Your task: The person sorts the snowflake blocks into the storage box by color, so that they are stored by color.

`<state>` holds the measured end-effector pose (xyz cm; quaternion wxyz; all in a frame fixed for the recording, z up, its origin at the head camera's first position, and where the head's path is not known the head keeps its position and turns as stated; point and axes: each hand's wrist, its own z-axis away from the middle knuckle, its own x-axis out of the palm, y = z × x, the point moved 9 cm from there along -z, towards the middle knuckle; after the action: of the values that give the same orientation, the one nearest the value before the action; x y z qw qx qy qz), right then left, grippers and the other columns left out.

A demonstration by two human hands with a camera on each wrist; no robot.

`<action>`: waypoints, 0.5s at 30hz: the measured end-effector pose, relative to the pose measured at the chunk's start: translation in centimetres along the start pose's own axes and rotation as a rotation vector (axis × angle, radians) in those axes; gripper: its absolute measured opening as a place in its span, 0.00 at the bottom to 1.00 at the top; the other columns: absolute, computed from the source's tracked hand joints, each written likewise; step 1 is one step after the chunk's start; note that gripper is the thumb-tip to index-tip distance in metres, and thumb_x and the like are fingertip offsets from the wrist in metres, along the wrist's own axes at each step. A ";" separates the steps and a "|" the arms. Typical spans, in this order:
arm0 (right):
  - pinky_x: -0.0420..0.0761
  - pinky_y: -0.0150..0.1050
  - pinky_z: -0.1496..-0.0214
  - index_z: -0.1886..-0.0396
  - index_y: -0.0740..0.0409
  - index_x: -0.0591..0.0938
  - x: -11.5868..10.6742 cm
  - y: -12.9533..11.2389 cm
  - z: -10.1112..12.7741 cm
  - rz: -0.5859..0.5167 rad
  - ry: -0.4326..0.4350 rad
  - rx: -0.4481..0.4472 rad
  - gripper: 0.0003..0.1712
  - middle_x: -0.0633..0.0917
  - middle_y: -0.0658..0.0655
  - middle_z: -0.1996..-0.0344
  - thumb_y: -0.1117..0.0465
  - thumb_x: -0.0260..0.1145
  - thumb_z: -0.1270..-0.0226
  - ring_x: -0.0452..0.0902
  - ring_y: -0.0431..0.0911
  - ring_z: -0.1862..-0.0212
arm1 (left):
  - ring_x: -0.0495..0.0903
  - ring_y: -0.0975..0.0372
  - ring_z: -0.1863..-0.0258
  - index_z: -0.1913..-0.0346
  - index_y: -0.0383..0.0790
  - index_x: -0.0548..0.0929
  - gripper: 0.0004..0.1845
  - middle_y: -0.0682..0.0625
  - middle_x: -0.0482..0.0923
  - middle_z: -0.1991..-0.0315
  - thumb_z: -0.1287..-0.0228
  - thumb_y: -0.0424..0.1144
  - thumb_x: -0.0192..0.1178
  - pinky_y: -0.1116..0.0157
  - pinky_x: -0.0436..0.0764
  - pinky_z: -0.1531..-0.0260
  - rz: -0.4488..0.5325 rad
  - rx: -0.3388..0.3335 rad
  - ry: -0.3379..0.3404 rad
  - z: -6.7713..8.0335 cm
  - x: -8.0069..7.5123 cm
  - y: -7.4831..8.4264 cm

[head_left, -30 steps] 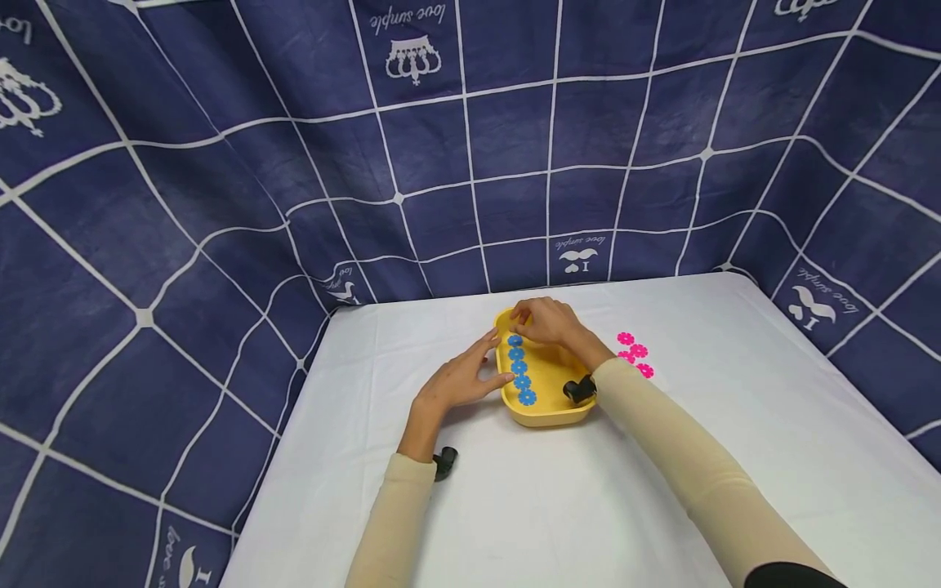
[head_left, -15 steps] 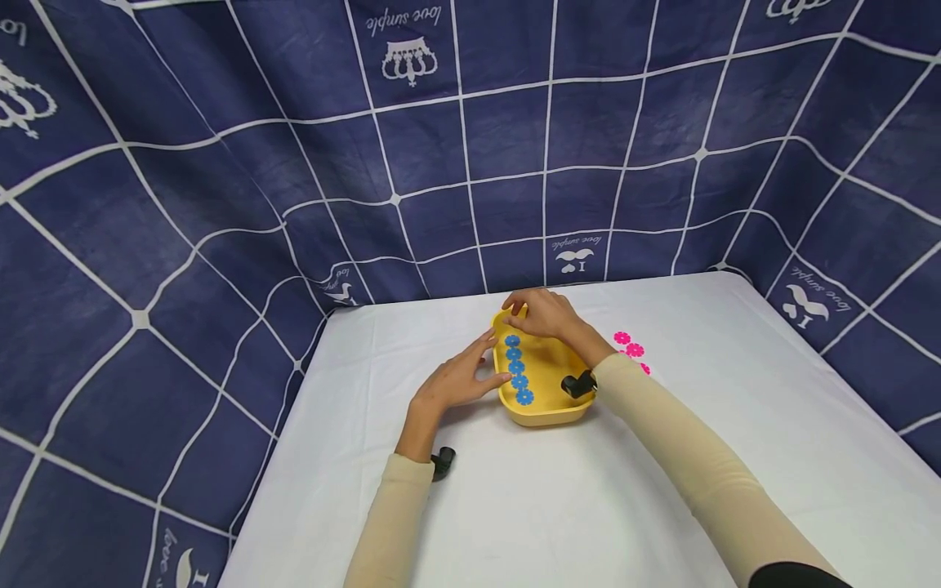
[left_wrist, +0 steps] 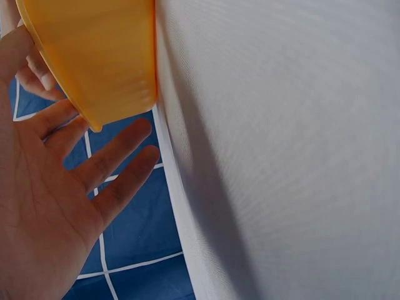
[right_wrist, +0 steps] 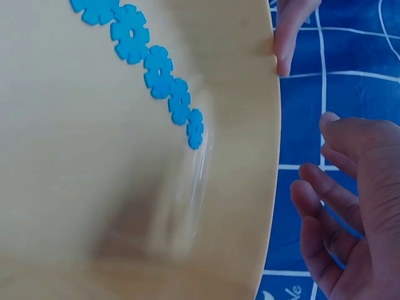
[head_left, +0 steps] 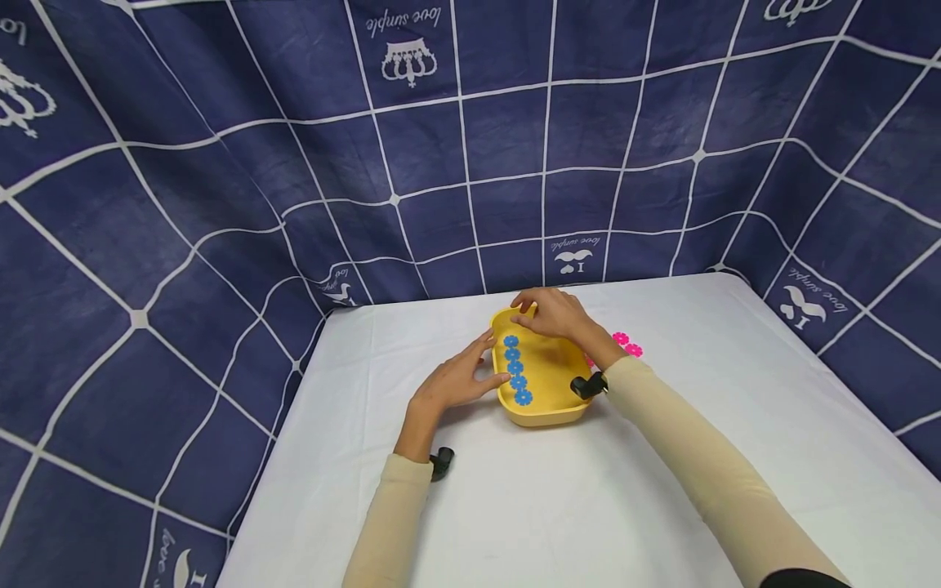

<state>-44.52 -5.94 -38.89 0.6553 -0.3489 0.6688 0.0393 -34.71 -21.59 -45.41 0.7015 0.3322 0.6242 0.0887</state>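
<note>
On the white table (head_left: 515, 490), a yellow tray (head_left: 550, 408) holds a row of blue flower pieces (head_left: 516, 368); the left hand (head_left: 457, 380) rests flat-fingered against its side, the right hand (head_left: 555, 314) hovers relaxed over its far end.

- One yellow tray (head_left: 546, 412) between the hands.
- Five blue flower pieces (head_left: 515, 368) in a row inside it.
- Two pink flower pieces (head_left: 627, 344) showing beyond the right forearm.

The right forearm covers part of the cluster of pink flower-shaped plastic pieces (head_left: 626, 345) on the desk. In the right wrist view, the yellow plastic tray's (right_wrist: 262, 206) lower inside is blurred, its edges cut off.
</note>
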 end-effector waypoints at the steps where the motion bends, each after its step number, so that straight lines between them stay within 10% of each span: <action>1: 0.83 0.45 0.58 0.45 0.44 0.86 -0.1 0.2 0.1 -0.005 0.002 0.005 0.22 0.88 0.49 0.56 0.41 0.70 0.34 0.82 0.45 0.62 | 0.76 0.61 0.35 0.20 0.59 0.56 0.47 0.66 0.52 0.20 0.37 0.71 0.58 0.47 0.74 0.36 -0.002 0.003 -0.004 0.0 0.0 0.0; 15: 0.84 0.46 0.60 0.46 0.45 0.86 -2.4 3.3 2.3 -0.005 0.050 0.050 0.21 0.88 0.50 0.53 0.43 0.71 0.35 0.82 0.47 0.58 | 0.75 0.62 0.34 0.18 0.55 0.50 0.52 0.65 0.62 0.24 0.38 0.71 0.60 0.48 0.72 0.35 0.001 -0.007 0.010 0.1 0.0 0.1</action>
<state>-44.47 -1.29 -38.40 0.6468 -0.3350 0.6850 0.0120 -34.61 -21.55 -45.36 0.6996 0.3295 0.6272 0.0928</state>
